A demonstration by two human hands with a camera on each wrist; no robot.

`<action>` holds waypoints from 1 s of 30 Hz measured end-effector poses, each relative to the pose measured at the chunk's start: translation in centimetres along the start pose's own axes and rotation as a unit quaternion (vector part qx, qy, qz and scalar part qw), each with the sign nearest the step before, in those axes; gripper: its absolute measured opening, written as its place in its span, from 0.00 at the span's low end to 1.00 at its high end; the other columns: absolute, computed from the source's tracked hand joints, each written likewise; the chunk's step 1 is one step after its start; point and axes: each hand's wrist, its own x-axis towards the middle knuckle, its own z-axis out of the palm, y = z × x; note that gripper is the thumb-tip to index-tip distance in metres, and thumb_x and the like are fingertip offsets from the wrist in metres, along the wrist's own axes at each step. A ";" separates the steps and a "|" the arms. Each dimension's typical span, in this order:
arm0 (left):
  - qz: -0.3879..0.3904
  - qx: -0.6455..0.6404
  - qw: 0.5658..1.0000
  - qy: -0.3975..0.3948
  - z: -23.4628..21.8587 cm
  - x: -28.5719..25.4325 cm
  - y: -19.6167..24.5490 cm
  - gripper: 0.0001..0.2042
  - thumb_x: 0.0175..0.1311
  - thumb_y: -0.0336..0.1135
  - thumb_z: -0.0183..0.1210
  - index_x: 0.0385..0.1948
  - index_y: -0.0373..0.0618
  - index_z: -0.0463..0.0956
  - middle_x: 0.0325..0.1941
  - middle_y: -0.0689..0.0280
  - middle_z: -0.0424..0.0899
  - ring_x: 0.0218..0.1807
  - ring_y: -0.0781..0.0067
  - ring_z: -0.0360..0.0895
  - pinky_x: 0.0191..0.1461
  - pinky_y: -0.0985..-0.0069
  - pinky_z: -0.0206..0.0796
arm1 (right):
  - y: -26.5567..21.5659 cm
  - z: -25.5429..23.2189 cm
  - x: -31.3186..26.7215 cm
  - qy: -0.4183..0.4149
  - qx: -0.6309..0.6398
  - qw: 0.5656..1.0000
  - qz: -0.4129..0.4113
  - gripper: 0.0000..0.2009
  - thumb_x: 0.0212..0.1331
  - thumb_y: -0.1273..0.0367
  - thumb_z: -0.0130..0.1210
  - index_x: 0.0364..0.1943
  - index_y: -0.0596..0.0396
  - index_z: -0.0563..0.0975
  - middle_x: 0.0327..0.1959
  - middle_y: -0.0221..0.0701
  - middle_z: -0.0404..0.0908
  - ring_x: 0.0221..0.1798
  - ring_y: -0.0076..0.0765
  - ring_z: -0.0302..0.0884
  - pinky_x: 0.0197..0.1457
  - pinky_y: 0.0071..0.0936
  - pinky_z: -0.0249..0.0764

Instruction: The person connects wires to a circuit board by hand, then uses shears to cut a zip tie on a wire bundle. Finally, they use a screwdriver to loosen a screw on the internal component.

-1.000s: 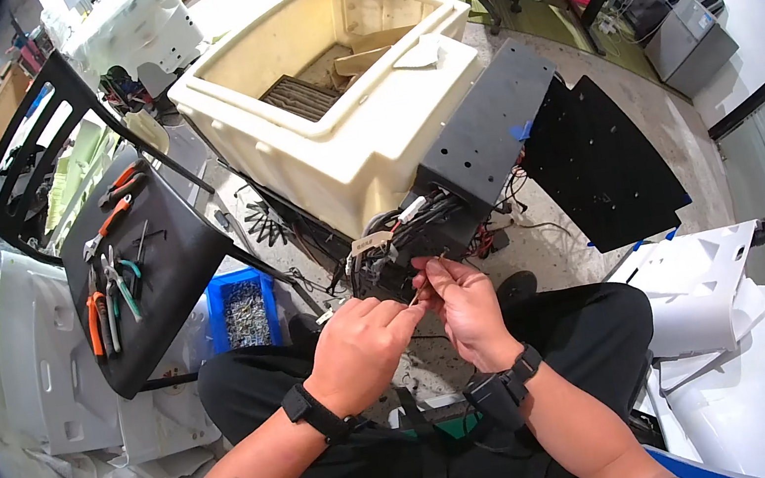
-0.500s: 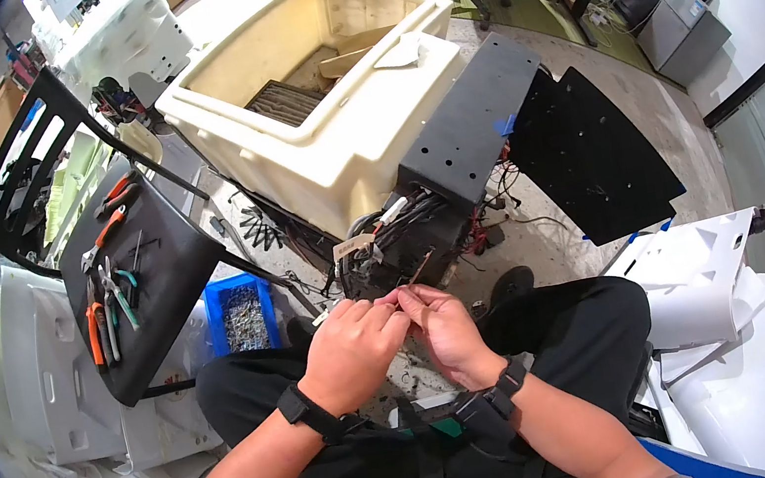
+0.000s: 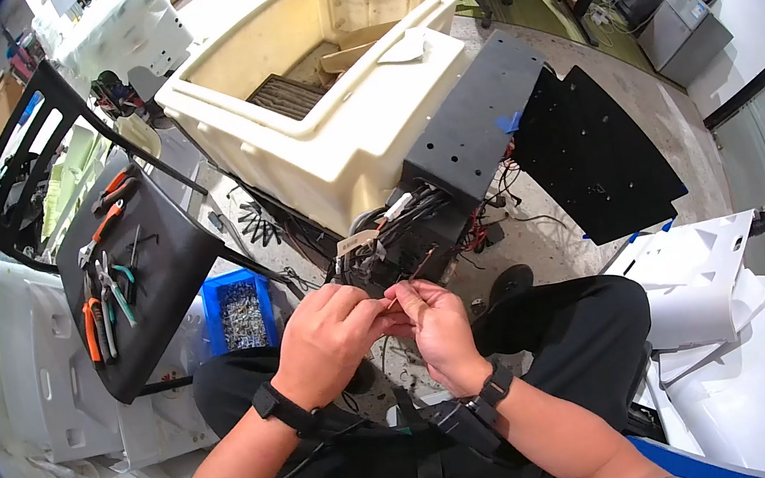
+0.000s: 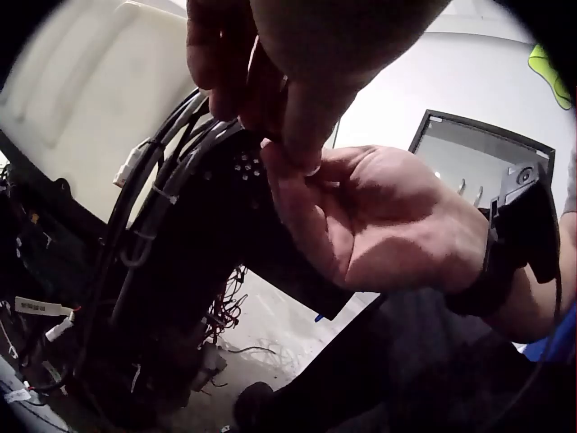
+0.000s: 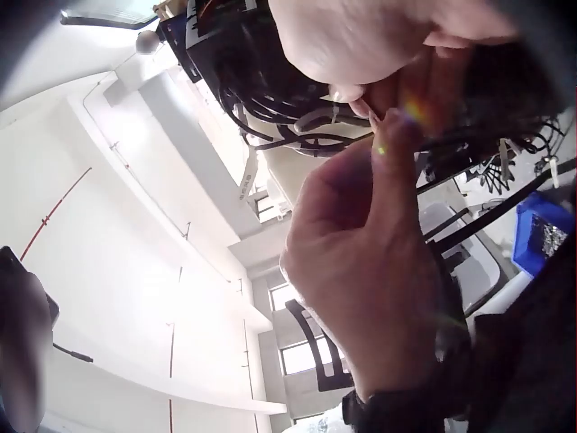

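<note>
Both hands meet fingertip to fingertip just in front of the cable bundle (image 3: pixel 390 223). The left hand (image 3: pixel 327 343) pinches one side of a small thin reddish-brown piece (image 3: pixel 393 303), its fingers curled, back upward. From the other side the right hand (image 3: pixel 443 334) pinches it between thumb and fingers. Fingers hide most of the piece; its tip (image 5: pixel 362 110) shows in the right wrist view. In the left wrist view the right hand (image 4: pixel 388 216) is palm-side to the camera, below the left hand (image 4: pixel 306 45). A tan label (image 3: pixel 358 242) hangs on the cables.
Beyond the hands stand a cream plastic housing (image 3: pixel 287 144) and a dark metal box (image 3: pixel 474 124). Pliers and other tools lie on a black chair seat (image 3: pixel 166 263) at left. A blue bin (image 3: pixel 213 316) holds small hardware; white panels (image 3: pixel 755 380) lie at right.
Both hands have drawn back from the dark box toward the body and shifted a little left. The fingertips stay together around the small piece. The head view has shifted slightly.
</note>
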 end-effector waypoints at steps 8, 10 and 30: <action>0.016 0.054 0.998 -0.004 0.3 -0.7 -0.4 0.09 0.48 0.32 0.64 0.32 0.47 0.78 0.26 0.69 0.76 0.30 0.69 0.75 0.33 0.73 0.67 | 1.2 -0.2 0.8 -0.012 0.013 0.998 -0.053 0.10 0.67 0.67 0.47 0.35 0.60 0.76 0.33 0.34 0.81 0.36 0.28 0.78 0.44 0.25 0.74; 0.022 0.056 0.998 -0.007 0.6 -1.0 -0.6 0.09 0.48 0.32 0.64 0.32 0.47 0.78 0.26 0.68 0.77 0.30 0.69 0.76 0.33 0.73 0.67 | 0.8 0.1 0.7 -0.003 0.025 0.998 -0.062 0.09 0.66 0.69 0.48 0.34 0.62 0.77 0.33 0.33 0.81 0.38 0.24 0.76 0.48 0.20 0.70; -0.328 -0.254 0.906 -0.082 -1.4 -1.0 0.3 0.09 0.57 0.35 0.62 0.32 0.40 0.81 0.25 0.58 0.83 0.26 0.70 0.81 0.33 0.76 0.72 | -0.7 -1.7 -0.1 -0.085 -0.048 0.994 0.040 0.15 0.64 0.64 0.53 0.47 0.61 0.76 0.41 0.33 0.81 0.44 0.24 0.76 0.50 0.22 0.70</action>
